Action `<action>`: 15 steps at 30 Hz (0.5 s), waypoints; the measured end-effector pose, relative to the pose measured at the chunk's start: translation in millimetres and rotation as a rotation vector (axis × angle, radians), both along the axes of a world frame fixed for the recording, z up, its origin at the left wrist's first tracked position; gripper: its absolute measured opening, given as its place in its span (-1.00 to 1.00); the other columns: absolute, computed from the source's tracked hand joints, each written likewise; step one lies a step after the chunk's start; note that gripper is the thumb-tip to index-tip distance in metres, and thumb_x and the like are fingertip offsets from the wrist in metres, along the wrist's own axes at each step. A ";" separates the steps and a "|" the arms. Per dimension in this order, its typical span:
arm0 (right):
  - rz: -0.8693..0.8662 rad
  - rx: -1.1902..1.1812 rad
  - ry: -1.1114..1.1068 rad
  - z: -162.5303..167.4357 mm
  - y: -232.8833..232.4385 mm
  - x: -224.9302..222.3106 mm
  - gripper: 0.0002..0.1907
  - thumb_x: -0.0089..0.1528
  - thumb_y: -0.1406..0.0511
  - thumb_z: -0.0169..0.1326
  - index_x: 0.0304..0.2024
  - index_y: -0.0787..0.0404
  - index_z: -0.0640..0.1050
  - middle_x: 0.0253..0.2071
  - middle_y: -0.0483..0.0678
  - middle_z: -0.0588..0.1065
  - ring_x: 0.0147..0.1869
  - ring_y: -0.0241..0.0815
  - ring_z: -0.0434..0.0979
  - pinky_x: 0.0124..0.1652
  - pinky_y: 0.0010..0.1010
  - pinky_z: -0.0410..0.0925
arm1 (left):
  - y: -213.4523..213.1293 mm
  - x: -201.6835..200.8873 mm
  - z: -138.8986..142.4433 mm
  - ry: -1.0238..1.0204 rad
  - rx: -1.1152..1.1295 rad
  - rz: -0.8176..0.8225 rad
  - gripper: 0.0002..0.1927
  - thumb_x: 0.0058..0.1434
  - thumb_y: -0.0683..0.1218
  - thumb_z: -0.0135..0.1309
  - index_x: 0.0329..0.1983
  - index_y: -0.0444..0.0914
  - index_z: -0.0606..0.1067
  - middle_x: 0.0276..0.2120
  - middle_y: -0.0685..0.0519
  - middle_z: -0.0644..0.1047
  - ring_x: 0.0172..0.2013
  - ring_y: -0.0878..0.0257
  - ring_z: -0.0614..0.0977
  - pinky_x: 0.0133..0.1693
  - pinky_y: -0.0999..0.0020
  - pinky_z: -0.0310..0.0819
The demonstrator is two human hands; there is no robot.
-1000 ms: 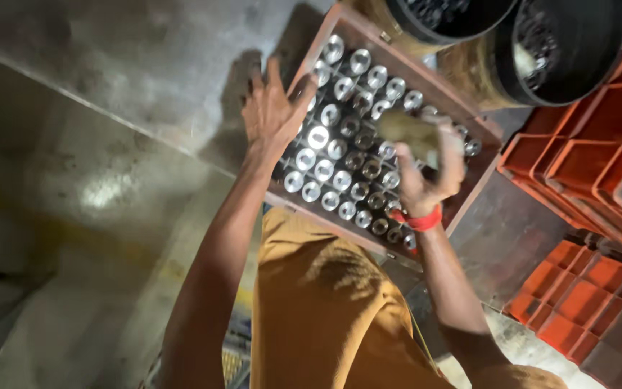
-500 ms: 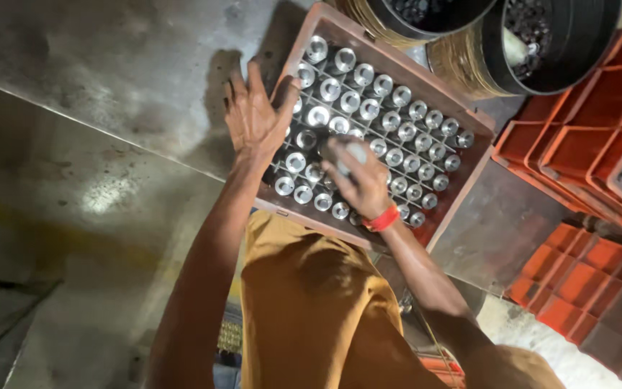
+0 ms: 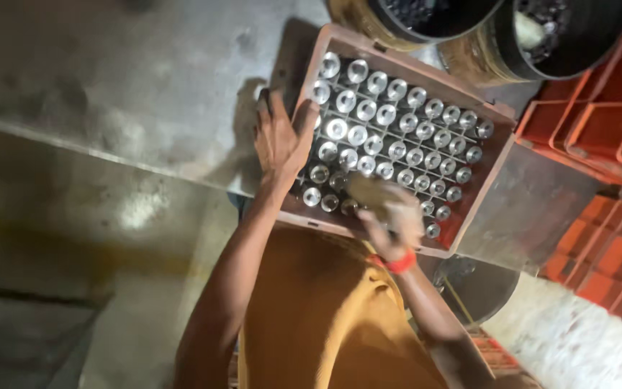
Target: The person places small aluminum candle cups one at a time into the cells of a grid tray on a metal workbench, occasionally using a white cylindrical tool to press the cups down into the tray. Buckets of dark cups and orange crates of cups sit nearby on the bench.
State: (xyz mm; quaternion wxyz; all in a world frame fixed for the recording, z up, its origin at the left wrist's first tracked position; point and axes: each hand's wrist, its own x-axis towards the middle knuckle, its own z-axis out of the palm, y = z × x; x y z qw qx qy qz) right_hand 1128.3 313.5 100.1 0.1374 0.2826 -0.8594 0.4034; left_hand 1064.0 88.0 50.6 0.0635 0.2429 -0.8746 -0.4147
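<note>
A brown crate [image 3: 499, 155] rests on a grey table, filled with rows of shiny round metal parts [image 3: 397, 148] standing in a grid. My left hand [image 3: 278, 140] lies flat with fingers spread on the crate's left rim, holding nothing. My right hand [image 3: 390, 212], with a red band on its wrist, is over the near row of parts, fingers closed on a blurred pale metal part [image 3: 367, 191]. An orange-brown shirt fills the lower middle of the head view.
Two dark round tubs [image 3: 577, 43] holding metal pieces stand behind the crate. Orange plastic crates [image 3: 599, 122] are stacked at the right. The grey table surface [image 3: 124, 86] stretches left, with the concrete floor [image 3: 73, 288] below it.
My right hand has moved from the crate's right side across to the near row, carrying a part. My left hand stayed on the left rim.
</note>
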 end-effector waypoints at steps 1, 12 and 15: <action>0.070 0.127 -0.041 2.0 -11.9 3.9 -0.64 0.23 0.32 0.34 0.01 0.34 0.57 -0.06 0.10 0.57 0.18 0.17 0.59 0.14 -0.15 0.48 | -5.1 1.5 0.4 0.002 0.010 -0.004 -0.26 0.27 0.29 0.12 0.24 -0.36 0.33 0.12 -0.39 0.43 0.04 -0.36 0.51 -0.01 -0.21 0.42; -0.491 0.187 -0.083 -14.3 -64.6 52.6 -0.51 0.18 0.36 0.32 0.13 0.39 0.52 0.12 0.18 0.55 0.12 0.13 0.59 0.07 -0.17 0.43 | -53.0 4.9 -13.0 -0.150 0.083 -0.155 -0.23 0.27 0.36 0.06 0.30 -0.26 0.30 0.13 -0.34 0.44 0.11 -0.31 0.49 0.14 -0.53 0.10; -0.618 -0.023 -0.030 -37.0 -73.3 83.7 -0.48 0.27 0.37 0.31 0.23 0.38 0.43 0.14 0.13 0.54 0.15 0.08 0.59 0.15 -0.18 0.43 | -57.0 13.8 -23.3 -0.125 0.171 -0.154 -0.19 0.27 0.36 0.06 0.31 -0.31 0.26 0.14 -0.37 0.43 0.12 -0.33 0.48 0.10 -0.38 0.24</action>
